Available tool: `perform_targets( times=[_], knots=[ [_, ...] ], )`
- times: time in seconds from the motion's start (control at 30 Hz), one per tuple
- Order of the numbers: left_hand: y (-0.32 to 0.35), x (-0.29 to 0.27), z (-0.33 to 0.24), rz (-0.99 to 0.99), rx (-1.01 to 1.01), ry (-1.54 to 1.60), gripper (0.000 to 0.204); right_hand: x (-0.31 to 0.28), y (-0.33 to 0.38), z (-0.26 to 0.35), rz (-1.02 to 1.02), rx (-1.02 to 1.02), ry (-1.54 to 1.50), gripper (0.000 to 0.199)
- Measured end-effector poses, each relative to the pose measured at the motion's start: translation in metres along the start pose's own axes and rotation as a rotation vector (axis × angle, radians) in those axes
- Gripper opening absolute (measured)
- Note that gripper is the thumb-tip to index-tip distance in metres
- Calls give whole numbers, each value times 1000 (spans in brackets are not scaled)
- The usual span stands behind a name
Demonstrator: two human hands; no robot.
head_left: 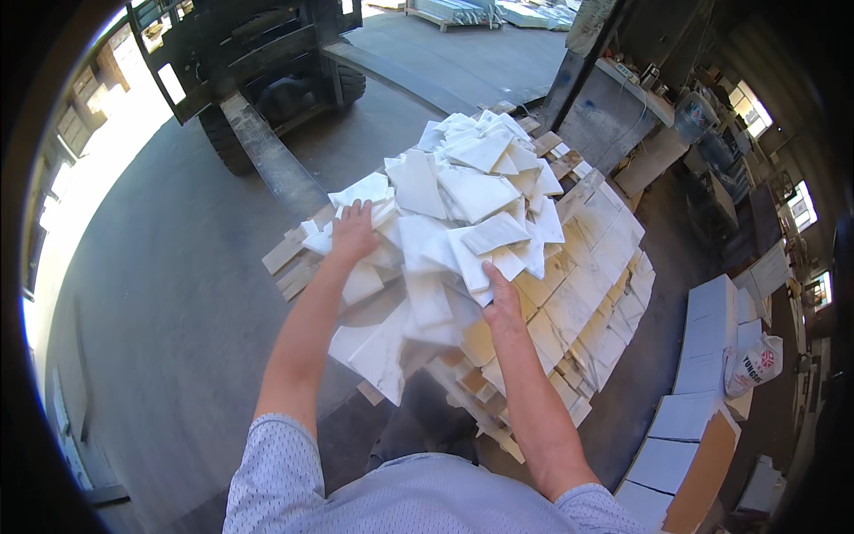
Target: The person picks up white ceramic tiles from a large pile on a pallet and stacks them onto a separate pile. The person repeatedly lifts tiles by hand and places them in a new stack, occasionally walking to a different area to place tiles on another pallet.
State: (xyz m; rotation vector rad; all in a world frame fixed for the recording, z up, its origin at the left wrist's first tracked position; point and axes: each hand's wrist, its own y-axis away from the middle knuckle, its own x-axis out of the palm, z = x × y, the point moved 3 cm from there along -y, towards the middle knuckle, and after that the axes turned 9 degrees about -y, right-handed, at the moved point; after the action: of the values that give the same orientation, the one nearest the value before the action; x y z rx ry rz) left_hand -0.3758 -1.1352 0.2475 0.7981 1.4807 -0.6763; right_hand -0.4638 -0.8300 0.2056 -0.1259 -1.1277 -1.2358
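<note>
A heap of broken white marble pieces (480, 191) lies in front of me on a wooden pallet (285, 252). My left hand (354, 233) rests at the heap's left side, its fingers laid over a white piece (363, 190). At the near right of the heap, my right hand (503, 301) grips the edge of a narrow marble slab (470, 260), thumb on top; its other fingers are mostly hidden. Larger angular pieces (378, 356) lean at the near side, partly blurred. Rows of flat marble tiles (578, 276) lie to the right of the heap.
Beyond the pallet stands a forklift (285, 71), with one fork (271, 156) reaching toward the heap's left and another (400, 80) behind it. White boxes (680, 427) line the right side, with a white sack (754, 363) beside them. A cluttered bench (636, 89) stands far right.
</note>
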Motion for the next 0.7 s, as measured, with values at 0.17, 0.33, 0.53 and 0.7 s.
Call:
perform_targets(
  times=[0.17,0.33,0.53,0.7],
  knots=[
    [-8,12,-1,-71,35,-42,69,-3,22,5,-106,-38,53,50],
    [-11,8,2,-31,83,-50,74,-20,93,8,-73,-11,111,49],
    [29,-23,-51,-216,227,9,57,-60,159,22,-13,25,173,49],
    [90,-12,-177,-227,604,461,50,-103,185,28,-52,7,221,41]
  ],
)
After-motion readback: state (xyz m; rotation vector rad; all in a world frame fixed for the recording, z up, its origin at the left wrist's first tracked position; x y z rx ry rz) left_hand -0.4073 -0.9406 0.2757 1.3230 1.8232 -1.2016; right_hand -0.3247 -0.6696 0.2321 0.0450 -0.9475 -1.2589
